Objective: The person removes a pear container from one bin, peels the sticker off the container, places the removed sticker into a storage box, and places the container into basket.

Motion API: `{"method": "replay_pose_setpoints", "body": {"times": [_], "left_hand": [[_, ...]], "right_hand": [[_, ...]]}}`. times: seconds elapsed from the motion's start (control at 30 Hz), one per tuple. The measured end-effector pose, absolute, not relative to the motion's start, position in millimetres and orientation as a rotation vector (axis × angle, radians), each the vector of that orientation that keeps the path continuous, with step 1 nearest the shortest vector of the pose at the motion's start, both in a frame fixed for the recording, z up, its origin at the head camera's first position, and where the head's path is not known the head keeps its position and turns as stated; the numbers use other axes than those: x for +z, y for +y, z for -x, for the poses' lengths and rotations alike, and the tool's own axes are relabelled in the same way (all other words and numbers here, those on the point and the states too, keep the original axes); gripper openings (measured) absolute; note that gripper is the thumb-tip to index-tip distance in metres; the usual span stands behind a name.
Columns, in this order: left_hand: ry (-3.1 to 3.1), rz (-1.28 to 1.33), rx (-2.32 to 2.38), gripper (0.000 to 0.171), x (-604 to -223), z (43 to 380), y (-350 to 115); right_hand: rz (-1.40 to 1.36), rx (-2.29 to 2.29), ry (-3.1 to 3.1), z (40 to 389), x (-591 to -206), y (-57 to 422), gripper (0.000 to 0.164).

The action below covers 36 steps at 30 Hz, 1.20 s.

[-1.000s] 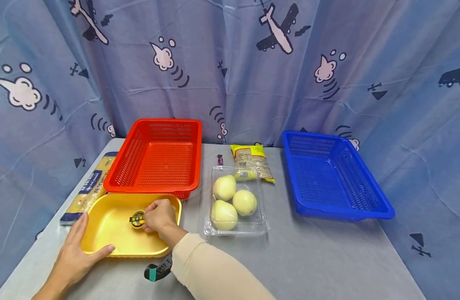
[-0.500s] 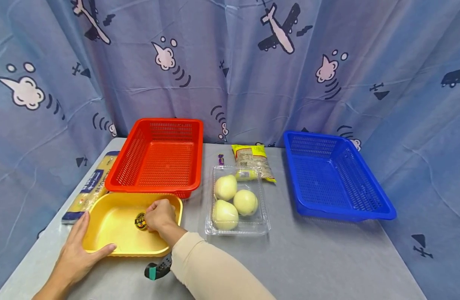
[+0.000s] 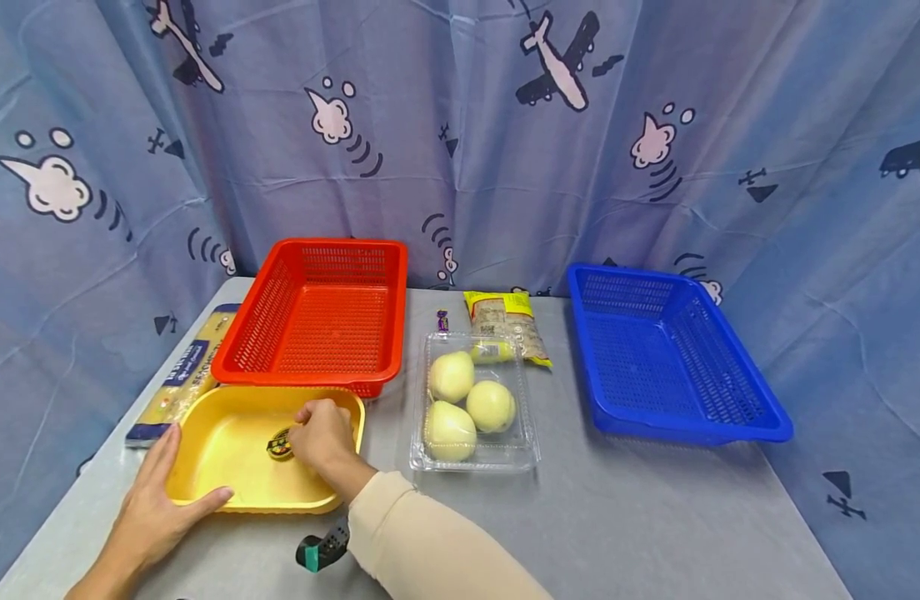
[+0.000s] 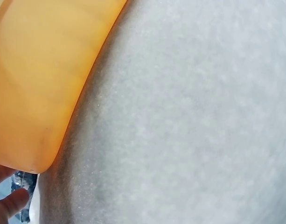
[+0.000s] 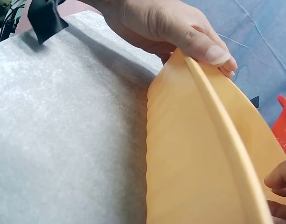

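In the head view, my right hand reaches into the yellow basin with its fingers curled. It pinches the right edge of a small round item with a black-and-yellow printed label, which stands tilted; its exact kind is unclear. My left hand rests on the basin's near left corner, its fingers spread and fairly straight along the left side and its thumb on the front rim. The right wrist view shows the left hand on that rim, with part of the right hand at the lower right.
Behind the basin stands a red basket, beside a pack of noodles. A clear box of pears sits mid-table. Past it lie a yellow-topped bag and a small purple sweet. To the right is a blue basket.
The round item has turned and tilted in my right hand's fingers, shifting slightly right. My left hand stays on the basin's corner.
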State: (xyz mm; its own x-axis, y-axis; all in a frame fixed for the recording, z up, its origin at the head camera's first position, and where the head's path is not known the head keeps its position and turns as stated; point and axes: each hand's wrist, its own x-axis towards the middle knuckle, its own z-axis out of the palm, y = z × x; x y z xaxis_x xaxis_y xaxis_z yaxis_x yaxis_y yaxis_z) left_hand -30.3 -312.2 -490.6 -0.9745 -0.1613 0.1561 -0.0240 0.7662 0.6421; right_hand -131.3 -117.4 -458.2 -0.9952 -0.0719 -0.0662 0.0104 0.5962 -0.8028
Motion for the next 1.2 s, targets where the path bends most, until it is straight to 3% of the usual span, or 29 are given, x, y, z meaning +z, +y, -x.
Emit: {"method": "replay_pose_setpoints", "body": {"times": [0.23, 1.2], "left_hand": [[-2.758, -0.133, -1.012, 0.113, -489.8, 31.5, -312.2], [-2.817, -0.182, -0.986, 0.115, -491.3, 31.9, -314.5]], "right_hand": [[0.169, -1.411, 2.707, 128.0, -450.2, -109.1, 0.008], [0.517, -1.78, 2.492, 117.7, -386.8, -54.1, 0.015]]}}
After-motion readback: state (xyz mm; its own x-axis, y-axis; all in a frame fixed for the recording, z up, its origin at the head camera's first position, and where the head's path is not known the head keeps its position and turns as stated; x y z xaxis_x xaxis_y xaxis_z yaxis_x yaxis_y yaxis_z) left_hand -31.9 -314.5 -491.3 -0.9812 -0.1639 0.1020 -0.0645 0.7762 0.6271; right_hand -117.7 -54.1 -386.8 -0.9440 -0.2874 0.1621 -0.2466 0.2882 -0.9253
